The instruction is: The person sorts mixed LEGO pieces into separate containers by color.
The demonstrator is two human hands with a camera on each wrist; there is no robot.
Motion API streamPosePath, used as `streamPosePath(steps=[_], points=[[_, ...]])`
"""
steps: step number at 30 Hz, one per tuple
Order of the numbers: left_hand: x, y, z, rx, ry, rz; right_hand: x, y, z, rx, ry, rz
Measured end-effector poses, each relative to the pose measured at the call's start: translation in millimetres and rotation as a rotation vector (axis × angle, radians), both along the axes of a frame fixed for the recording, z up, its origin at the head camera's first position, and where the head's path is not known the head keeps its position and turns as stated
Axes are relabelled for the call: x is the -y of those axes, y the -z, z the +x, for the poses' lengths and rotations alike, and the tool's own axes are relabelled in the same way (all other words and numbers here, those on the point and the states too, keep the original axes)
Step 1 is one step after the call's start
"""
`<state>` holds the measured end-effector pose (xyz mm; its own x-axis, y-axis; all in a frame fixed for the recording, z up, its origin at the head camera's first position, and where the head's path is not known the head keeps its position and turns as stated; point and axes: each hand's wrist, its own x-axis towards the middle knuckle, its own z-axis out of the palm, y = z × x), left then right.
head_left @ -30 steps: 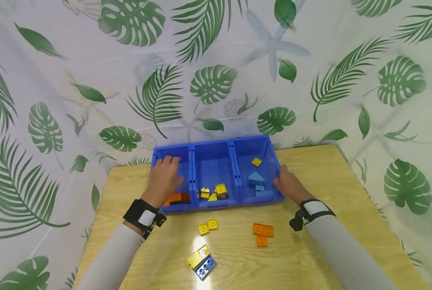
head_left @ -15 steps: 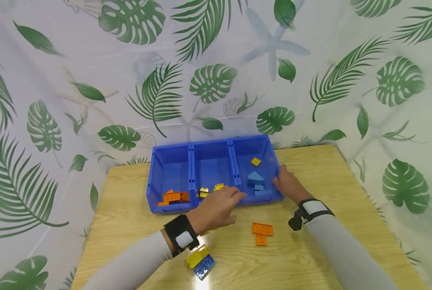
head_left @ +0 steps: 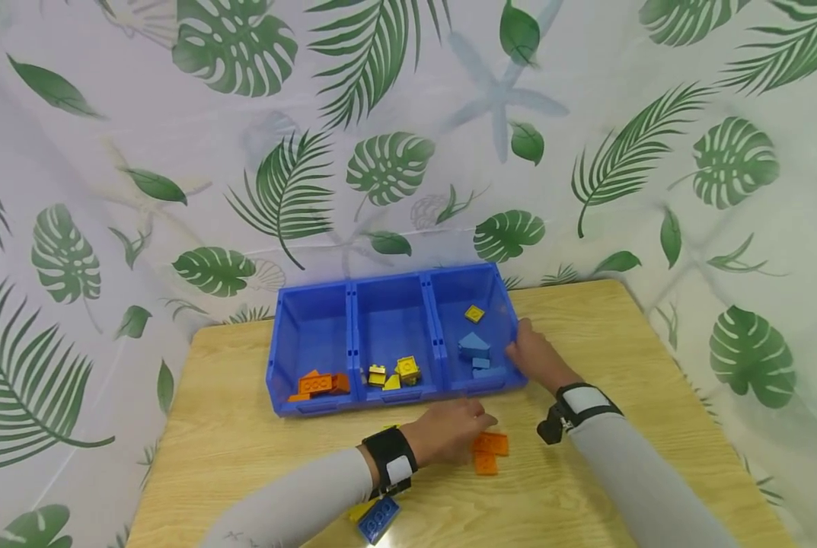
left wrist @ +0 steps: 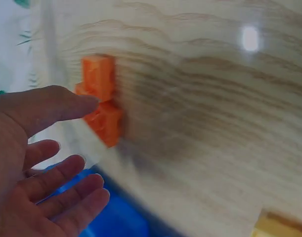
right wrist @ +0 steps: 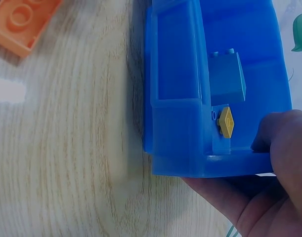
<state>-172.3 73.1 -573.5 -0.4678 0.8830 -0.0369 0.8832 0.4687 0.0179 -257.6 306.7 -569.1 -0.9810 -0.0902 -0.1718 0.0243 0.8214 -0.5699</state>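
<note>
My left hand [head_left: 449, 432] hovers palm down over the table, its fingers loosely spread and holding nothing. Just beyond its fingertips lie two orange toy bricks [head_left: 493, 444], side by side; in the left wrist view the thumb [left wrist: 66, 106] overlaps the orange bricks [left wrist: 108, 126]. With my right hand [head_left: 541, 356] I grip the right wall of a blue three-compartment bin [head_left: 312, 409]. In the right wrist view, the thumb is inside the bin wall [right wrist: 178, 138] and the fingers are outside. The right compartment contains light-blue bricks [head_left: 474, 345] and one small yellow brick [head_left: 474, 313].
Orange bricks [head_left: 315, 383] lie in the bin's left compartment, yellow ones [head_left: 408, 370] in the middle. A dark-blue brick [head_left: 379, 520] and a yellow brick [head_left: 362, 510] sit near the front, partly behind the left forearm. A leaf-print curtain [head_left: 394, 175] hangs behind the wooden table [head_left: 230, 426].
My left hand has left the bin's left compartment and swept right, toward the orange bricks on the table. My right hand has kept its grip on the bin. The view has shifted slightly.
</note>
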Motion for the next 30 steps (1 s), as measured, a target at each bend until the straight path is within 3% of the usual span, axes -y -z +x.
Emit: streamPosePath(steps=[5, 11, 21, 30], points=[[-11.0, 16.3, 0.5, 0.04, 0.012, -0.044, 0.5, 2.9, -1.4, -0.008, 0.012, 0.012], [-22.4, 22.6, 3.3, 0.058, 0.05, -0.074, 1.5, 4.5, -0.5, 0.007, 0.007, 0.01], [-30.4, 7.2, 5.2, 0.087, 0.085, -0.122, 1.6, 4.1, -3.4, -0.01, -0.006, 0.009], [-19.1, -1.3, 3.6, 0.031, 0.132, -0.158, 1.3, 1.1, 0.7, -0.01, -0.007, -0.006]])
